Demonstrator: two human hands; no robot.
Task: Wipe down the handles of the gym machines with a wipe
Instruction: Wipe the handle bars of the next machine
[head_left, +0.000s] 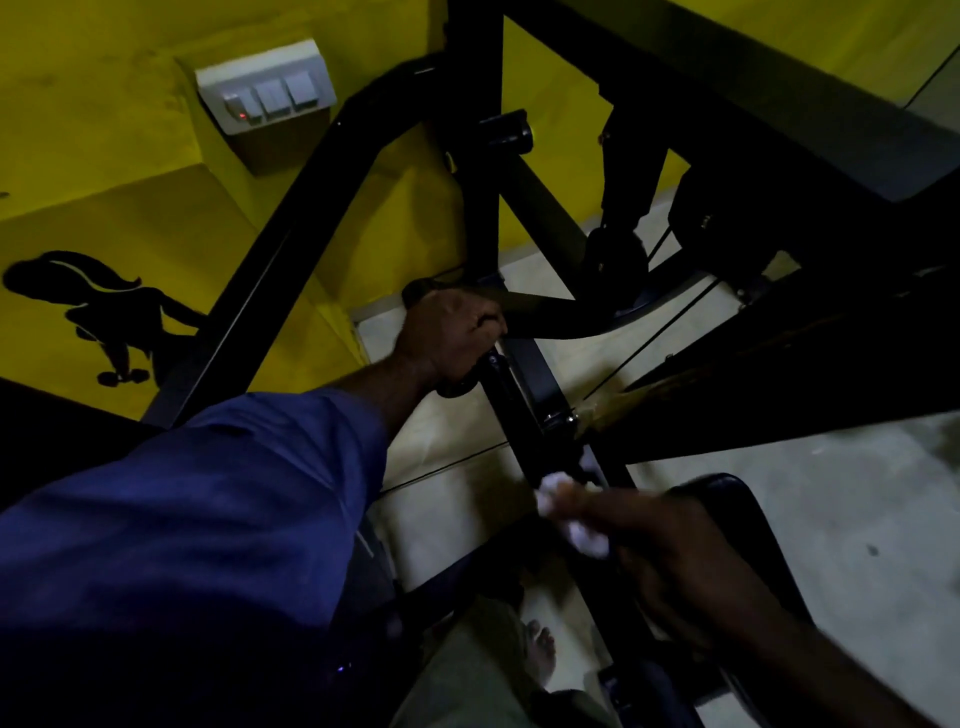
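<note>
now left hand (451, 332) grips handle (467, 384); right hand (660, 540) holds wipe (571, 512).

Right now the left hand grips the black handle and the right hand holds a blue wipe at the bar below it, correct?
Not quite: the wipe is white, not blue. The head view shows the left hand gripping the black handle and the right hand, blurred, holding the white wipe at the bar below it.
</note>
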